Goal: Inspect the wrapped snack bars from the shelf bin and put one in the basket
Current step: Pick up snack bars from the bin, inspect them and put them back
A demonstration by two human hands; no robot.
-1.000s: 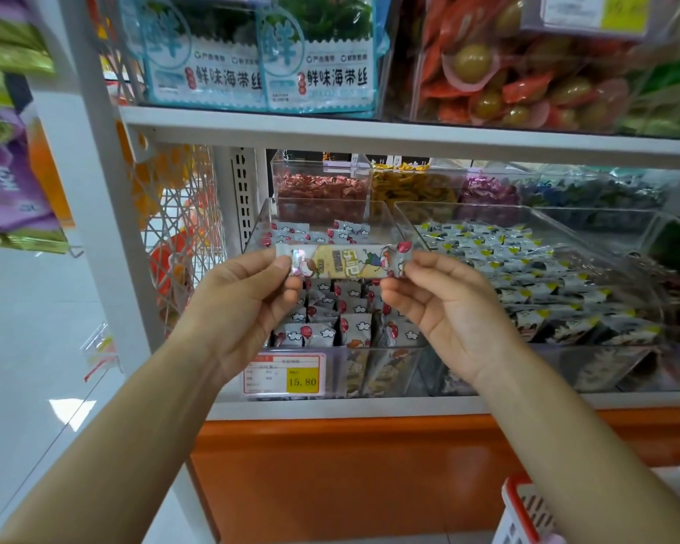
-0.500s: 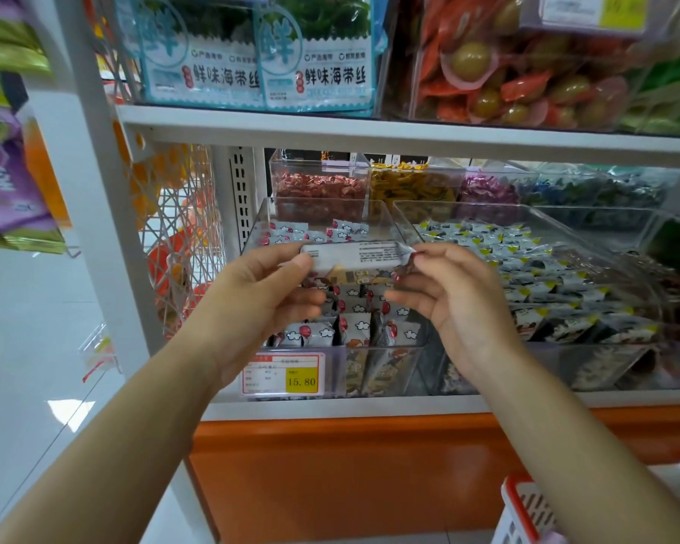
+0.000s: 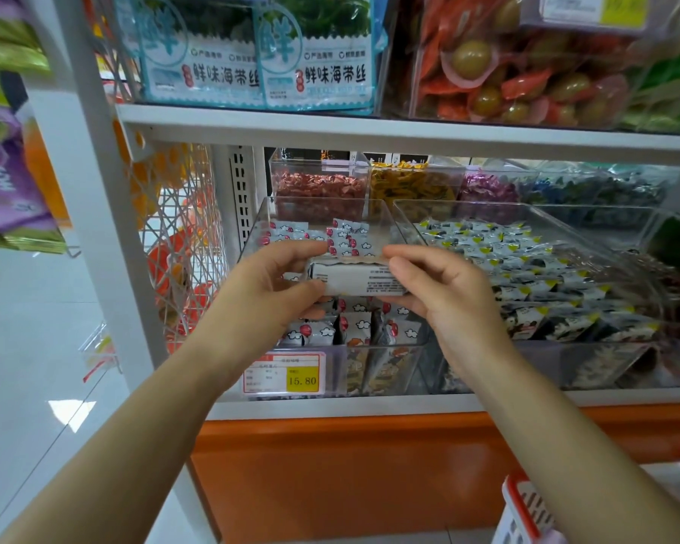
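Your left hand [image 3: 266, 294] and right hand [image 3: 446, 298] pinch the white wrapped snack bar [image 3: 354, 280] by its ends, fingers [image 3: 291, 251] clamped, just above the clear plastic shelf bin [image 3: 258, 229]; the red-rimmed white basket [image 3: 521, 508] sits well apart, lower right.

**A Snack Shop**

This is a shop. White shelves [image 3: 370, 131] hold lots of the same snacks. In the middle of the frame, clear bins [image 3: 258, 225] are full of small wrapped treats [image 3: 487, 245]. A price tag [image 3: 284, 373] on the front of one bin says 15.80. At the top, blue and white bags [image 3: 315, 60] stand in a row. A red and white shopping basket [image 3: 521, 512] peeks in at the lower right.
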